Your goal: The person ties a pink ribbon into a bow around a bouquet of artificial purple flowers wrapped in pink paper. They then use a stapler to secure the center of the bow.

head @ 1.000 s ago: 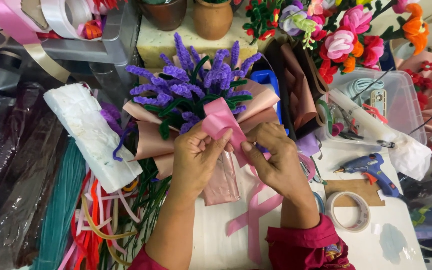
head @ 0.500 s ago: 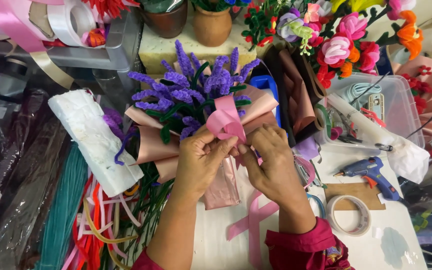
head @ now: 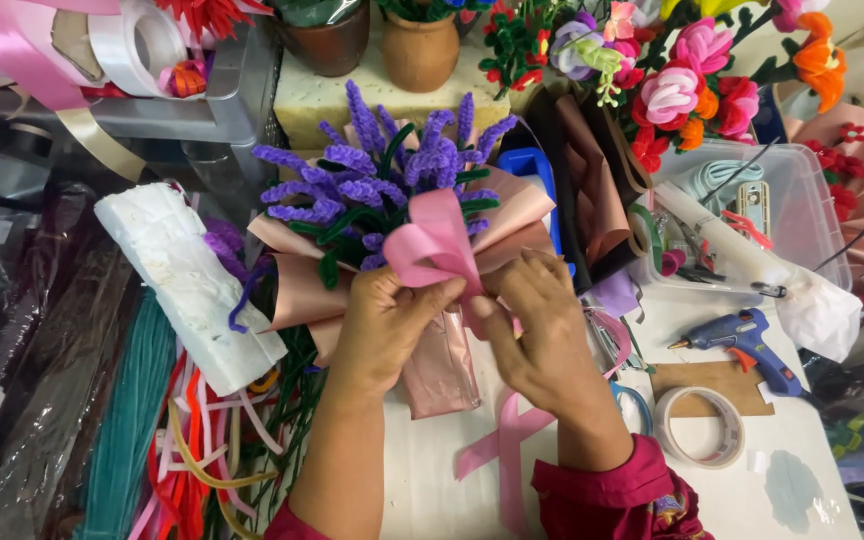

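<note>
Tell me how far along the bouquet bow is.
Done: purple pipe-cleaner flowers sit wrapped in pink paper. In hand: left hand and right hand pinch a pink ribbon loop at the wrap's front. Left: the ribbon tail lies loose on the table; no finished bow shows.

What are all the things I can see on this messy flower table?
bouquet: one, purple flowers in pink wrap, centre
ribbon bow: one, pink, on the bouquet, pinched by both hands
glue gun: one, blue, right
tape roll: one, clear, lower right
plastic box: one, clear, right
clay pots: two, brown, top
flower bunch: one, pink, orange, red, top right
foam block: one, white, left
left hand: on the bow
right hand: on the bow
</note>
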